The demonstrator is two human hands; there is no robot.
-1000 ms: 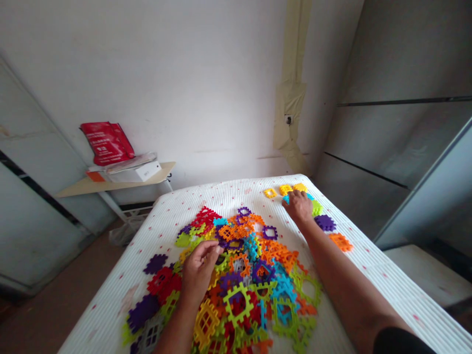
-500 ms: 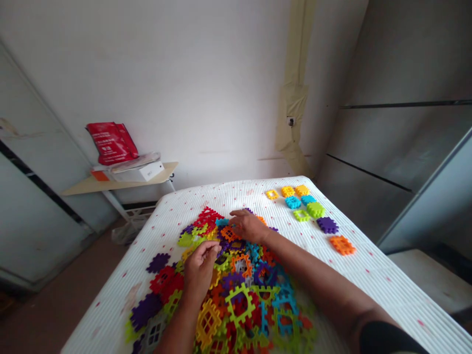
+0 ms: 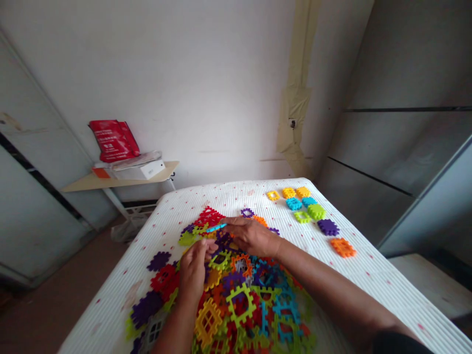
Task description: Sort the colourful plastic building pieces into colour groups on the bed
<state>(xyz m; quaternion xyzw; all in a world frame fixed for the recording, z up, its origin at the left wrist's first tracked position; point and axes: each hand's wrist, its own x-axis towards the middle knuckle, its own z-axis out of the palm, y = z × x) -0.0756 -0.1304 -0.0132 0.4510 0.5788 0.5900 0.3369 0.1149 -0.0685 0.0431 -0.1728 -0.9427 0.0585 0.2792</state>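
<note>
A white ribbed surface [image 3: 368,280] carries a big pile of coloured interlocking tiles [image 3: 239,300] at its near middle, and a few sorted tiles [image 3: 306,206] lie far right. The right hand [image 3: 254,237] pinches a blue tile [image 3: 216,227] edge-on over the pile's far edge. The left hand [image 3: 193,265] rests curled on the pile; I cannot tell whether it grips anything.

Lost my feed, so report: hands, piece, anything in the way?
Right hand pinching blue tile edge-on. Left hand curled on tile pile, grip unclear. Pile crowds both hands; sorted tiles lie apart.
</note>
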